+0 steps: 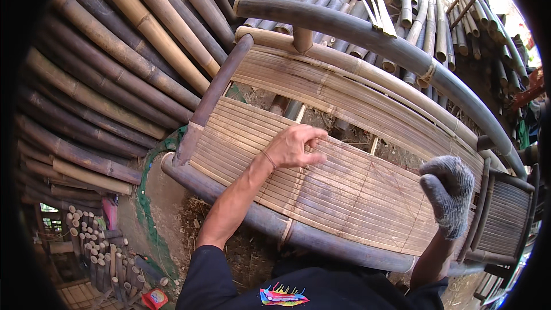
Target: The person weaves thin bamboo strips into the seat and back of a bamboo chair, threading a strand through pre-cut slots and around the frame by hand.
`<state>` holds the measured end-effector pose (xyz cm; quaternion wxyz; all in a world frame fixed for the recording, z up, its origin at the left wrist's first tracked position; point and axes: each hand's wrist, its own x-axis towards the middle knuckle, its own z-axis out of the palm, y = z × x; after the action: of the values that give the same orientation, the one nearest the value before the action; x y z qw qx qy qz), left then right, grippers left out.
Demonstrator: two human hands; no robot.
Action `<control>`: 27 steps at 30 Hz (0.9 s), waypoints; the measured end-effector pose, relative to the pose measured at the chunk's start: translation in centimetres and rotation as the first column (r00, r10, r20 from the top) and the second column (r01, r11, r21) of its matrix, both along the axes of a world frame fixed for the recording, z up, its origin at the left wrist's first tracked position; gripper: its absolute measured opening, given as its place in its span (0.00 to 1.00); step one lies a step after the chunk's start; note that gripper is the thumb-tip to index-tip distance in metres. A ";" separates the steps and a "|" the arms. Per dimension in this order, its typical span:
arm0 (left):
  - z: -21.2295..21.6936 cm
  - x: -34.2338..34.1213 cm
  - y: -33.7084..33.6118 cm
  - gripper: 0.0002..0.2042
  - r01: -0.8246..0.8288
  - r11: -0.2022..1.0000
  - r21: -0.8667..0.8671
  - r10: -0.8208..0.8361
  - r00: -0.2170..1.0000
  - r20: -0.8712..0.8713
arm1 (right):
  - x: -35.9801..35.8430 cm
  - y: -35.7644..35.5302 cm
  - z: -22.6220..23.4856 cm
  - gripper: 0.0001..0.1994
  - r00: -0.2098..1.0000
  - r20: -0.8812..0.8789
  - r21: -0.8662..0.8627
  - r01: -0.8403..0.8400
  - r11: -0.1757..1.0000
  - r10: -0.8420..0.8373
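Observation:
A bamboo bench lies in front of me, its seat [344, 195] made of thin tan slats side by side between dark bamboo poles. My left hand [295, 146] is bare, with a thin band at the wrist, and hovers over the seat near its far edge. Its fingers are bent, thumb and forefinger apart, and nothing shows between them. To the right, my right hand [449, 195] wears a grey knitted glove and is raised over the seat's right part. Its fingers are curled closed; whatever is inside them, if anything, is hidden. A slatted back panel [275, 77] stands beyond a gap.
A thick dark bamboo rail [344, 30] arches across the bench's far side. Stacked bamboo poles [109, 74] fill the left. More cut poles [425, 23] lie behind. Green netting [150, 218] runs along the ground, near upright bamboo pieces [103, 252]. Another slatted bamboo piece [502, 218] stands right.

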<state>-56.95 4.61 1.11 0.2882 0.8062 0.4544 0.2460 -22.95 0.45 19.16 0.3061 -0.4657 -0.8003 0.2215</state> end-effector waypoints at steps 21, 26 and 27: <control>-2.5 -4.8 9.3 0.22 -0.264 0.854 -0.448 0.019 0.877 -0.481 | -19.8 14.2 -23.2 0.12 0.715 0.614 -0.348 -0.134 0.928 0.334; -5.5 -6.4 10.5 0.15 -0.135 0.875 -0.465 -0.103 0.886 -0.452 | -20.0 16.5 -25.0 0.12 0.759 0.229 -0.429 -0.484 0.763 0.610; -6.1 -6.6 10.4 0.14 -0.184 0.881 -0.437 -0.046 0.884 -0.465 | -19.9 16.2 -23.9 0.13 0.832 0.142 -0.513 -0.401 0.759 0.536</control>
<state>-63.54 15.01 -4.96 0.3485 0.7301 0.5848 -0.0597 -42.82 16.68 -4.72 0.0036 -0.3337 -0.8501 0.4074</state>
